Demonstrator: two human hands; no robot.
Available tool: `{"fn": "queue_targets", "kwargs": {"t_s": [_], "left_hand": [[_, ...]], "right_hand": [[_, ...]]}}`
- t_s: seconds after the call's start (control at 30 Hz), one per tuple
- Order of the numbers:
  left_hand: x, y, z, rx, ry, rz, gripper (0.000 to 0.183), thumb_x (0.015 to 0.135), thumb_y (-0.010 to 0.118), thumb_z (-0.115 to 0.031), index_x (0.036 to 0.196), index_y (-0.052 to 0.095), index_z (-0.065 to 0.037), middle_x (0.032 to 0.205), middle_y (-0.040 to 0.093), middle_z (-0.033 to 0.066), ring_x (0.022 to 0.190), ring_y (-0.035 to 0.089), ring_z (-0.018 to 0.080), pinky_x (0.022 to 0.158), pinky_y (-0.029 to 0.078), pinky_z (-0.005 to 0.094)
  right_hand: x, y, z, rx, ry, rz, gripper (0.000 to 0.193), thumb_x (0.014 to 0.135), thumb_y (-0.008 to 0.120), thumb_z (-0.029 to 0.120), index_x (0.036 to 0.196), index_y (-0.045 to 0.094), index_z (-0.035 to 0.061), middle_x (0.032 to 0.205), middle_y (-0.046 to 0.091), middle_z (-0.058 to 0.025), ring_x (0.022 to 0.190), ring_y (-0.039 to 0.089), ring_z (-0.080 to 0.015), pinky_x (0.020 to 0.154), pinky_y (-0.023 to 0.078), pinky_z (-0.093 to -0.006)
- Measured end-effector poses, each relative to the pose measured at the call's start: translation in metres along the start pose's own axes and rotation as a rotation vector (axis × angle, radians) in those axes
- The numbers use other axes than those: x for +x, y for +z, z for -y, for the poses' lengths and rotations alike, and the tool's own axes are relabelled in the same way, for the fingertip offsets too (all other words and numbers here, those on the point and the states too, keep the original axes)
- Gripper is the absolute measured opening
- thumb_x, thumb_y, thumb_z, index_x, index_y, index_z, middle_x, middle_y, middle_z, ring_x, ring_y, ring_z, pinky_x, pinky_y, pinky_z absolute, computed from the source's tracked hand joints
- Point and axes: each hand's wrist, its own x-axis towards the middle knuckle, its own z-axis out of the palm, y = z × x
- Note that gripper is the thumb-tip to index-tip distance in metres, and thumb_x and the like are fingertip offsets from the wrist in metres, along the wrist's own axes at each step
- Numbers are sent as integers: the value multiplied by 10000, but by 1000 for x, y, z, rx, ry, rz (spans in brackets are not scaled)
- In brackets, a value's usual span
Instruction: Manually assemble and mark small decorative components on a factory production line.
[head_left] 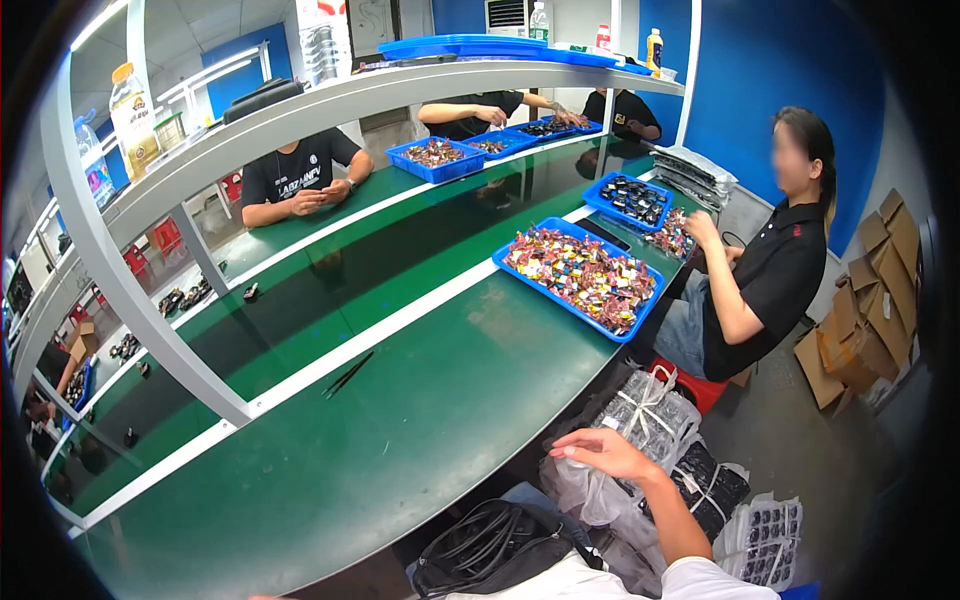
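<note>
My right hand (pixel 605 453) hangs in the air beside the table edge, above bundles wrapped in clear plastic (pixel 640 410). Its fingers stretch out to the left, and nothing is in them. Only a sliver of skin shows at the lower edge on the left; my left hand itself is out of the picture. On the green table (pixel 440 420) in front of me lies a pair of dark tweezers (pixel 348 375). Farther right, a blue tray (pixel 555 300) is heaped with small parts with reddish wires. A black bag with dark cables (pixel 490 545) sits close to my body.
A person in black (pixel 770 270) sits at the right, by a smaller blue tray of black parts (pixel 630 200). Other people work across the table. A white shelf frame (pixel 150 270) rises at the left. Flattened cardboard boxes (pixel 870 310) lean at the far right.
</note>
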Motion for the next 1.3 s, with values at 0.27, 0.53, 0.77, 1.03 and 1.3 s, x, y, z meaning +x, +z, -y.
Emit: {"fn": "queue_targets", "kwargs": {"t_s": [0.27,0.53,0.77,1.03,1.3], "left_hand": [[187,63,1,642,381,-11,151,883,695,-121,984,715,-9,884,707,131,743,695,239,600,529,337],[298,112,100,825,357,-297,333,793,795,-202,1039,651,-29,1031,621,133,797,629,326,724,508,431],[321,117,98,641,406,-323,115,778,745,-24,782,630,-26,753,600,104,609,600,273,560,460,380],[362,176,88,46,214,-167,97,850,718,27,856,624,3,804,562,-10,593,427,35,504,334,204],[366,174,86,-46,155,-51,101,858,748,4,888,658,36,874,612,48,606,544,44,503,404,185]], "right_hand": [[-14,-3,84,-208,-276,-225,203,957,644,72,1110,699,-49,1031,751,-134,975,715,-183,882,544,-310],[85,31,141,-389,-585,-74,124,907,685,42,998,747,-14,901,766,-115,802,750,-181,745,580,-291],[216,73,127,-365,-435,149,259,951,663,148,1164,689,4,865,750,-88,704,718,-140,655,558,-285],[279,113,120,18,-271,367,328,1006,620,257,1246,658,36,740,684,-41,498,533,-74,439,415,-235],[283,116,110,89,-319,237,252,1002,612,169,1179,691,9,738,683,-48,490,517,-80,443,412,-260]]}}
